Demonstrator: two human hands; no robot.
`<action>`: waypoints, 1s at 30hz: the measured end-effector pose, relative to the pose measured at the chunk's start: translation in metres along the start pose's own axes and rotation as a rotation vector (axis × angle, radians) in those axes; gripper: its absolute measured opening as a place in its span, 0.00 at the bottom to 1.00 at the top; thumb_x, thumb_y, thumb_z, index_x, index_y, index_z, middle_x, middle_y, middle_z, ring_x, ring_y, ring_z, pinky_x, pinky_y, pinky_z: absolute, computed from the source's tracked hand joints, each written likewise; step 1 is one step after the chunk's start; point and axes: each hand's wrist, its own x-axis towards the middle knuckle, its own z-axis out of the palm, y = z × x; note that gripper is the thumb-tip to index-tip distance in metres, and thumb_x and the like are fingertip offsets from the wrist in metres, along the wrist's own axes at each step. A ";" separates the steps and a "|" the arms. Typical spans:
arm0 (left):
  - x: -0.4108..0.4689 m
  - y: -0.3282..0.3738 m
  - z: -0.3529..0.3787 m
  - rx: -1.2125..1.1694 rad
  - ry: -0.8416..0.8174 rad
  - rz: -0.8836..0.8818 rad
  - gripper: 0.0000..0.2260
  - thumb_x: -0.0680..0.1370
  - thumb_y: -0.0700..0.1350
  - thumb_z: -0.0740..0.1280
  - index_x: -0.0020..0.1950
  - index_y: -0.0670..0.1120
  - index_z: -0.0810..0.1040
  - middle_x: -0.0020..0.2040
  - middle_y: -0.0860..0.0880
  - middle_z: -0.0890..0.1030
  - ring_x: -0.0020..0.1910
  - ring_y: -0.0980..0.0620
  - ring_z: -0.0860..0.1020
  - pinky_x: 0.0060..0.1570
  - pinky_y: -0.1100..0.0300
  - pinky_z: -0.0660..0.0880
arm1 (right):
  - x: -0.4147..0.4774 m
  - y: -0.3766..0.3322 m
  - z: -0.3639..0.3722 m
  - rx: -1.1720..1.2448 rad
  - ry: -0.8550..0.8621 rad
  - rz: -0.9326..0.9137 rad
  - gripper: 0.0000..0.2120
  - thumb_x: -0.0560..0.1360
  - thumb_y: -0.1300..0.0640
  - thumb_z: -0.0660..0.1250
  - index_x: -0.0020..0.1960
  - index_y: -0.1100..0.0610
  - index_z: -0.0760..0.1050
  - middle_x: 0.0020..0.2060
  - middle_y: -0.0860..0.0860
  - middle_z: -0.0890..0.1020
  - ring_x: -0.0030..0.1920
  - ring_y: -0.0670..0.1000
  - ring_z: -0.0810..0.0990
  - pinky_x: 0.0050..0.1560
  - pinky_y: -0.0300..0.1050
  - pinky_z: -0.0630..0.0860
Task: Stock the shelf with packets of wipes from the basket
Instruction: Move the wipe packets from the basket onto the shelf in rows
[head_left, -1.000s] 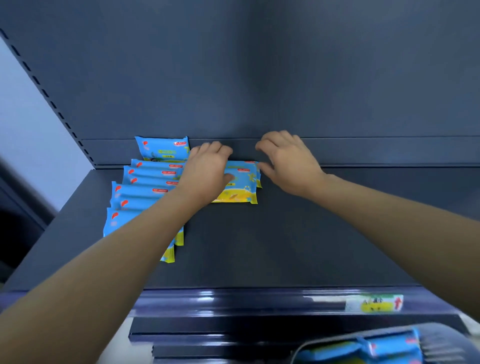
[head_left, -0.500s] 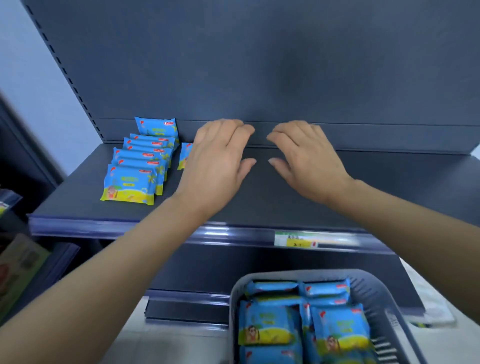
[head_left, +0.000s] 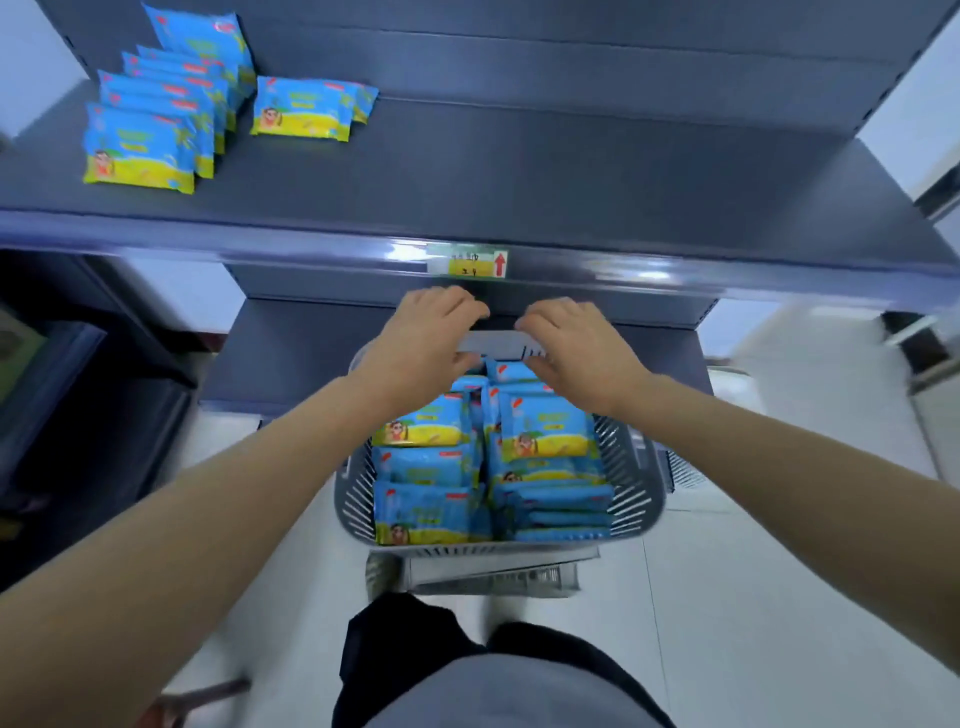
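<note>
A grey slatted basket (head_left: 631, 499) below me holds several blue-and-yellow packets of wipes (head_left: 545, 431). My left hand (head_left: 421, 348) and my right hand (head_left: 576, 348) hover side by side over the basket's far end, fingers loosely bent, holding nothing. On the dark shelf (head_left: 519, 176) above, a row of several packets (head_left: 150, 140) stands at the far left. One more packet (head_left: 306, 106) lies just to the right of that row.
A yellow price label (head_left: 467, 263) sits on the shelf's front rail. A lower shelf (head_left: 291, 353) runs behind the basket. Dark shelving stands at the left, and white floor (head_left: 753, 597) surrounds the basket. My dark-clothed legs (head_left: 467, 670) show at the bottom.
Both hands left the packet on the shelf and came down and back to the basket. The view tilted downward, bringing the whole basket into sight.
</note>
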 end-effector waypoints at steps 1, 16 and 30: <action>-0.006 -0.001 0.012 -0.001 -0.036 -0.025 0.19 0.75 0.47 0.68 0.64 0.43 0.72 0.61 0.45 0.74 0.61 0.45 0.70 0.62 0.57 0.58 | -0.006 0.004 0.014 -0.007 -0.084 -0.009 0.20 0.75 0.55 0.65 0.65 0.60 0.70 0.63 0.56 0.73 0.63 0.58 0.70 0.59 0.51 0.64; -0.066 -0.036 0.107 0.054 -0.553 -0.317 0.20 0.75 0.50 0.68 0.64 0.46 0.71 0.60 0.46 0.74 0.60 0.44 0.72 0.59 0.52 0.64 | -0.026 0.031 0.118 -0.128 -0.582 0.182 0.38 0.72 0.51 0.69 0.74 0.56 0.52 0.72 0.59 0.57 0.67 0.63 0.65 0.64 0.58 0.63; -0.076 -0.033 0.107 -0.091 -0.891 -0.282 0.09 0.70 0.39 0.72 0.41 0.45 0.71 0.40 0.45 0.72 0.39 0.46 0.69 0.38 0.59 0.65 | 0.003 0.022 0.058 -0.005 -0.549 0.153 0.18 0.74 0.55 0.65 0.61 0.56 0.67 0.55 0.57 0.77 0.54 0.60 0.77 0.43 0.47 0.71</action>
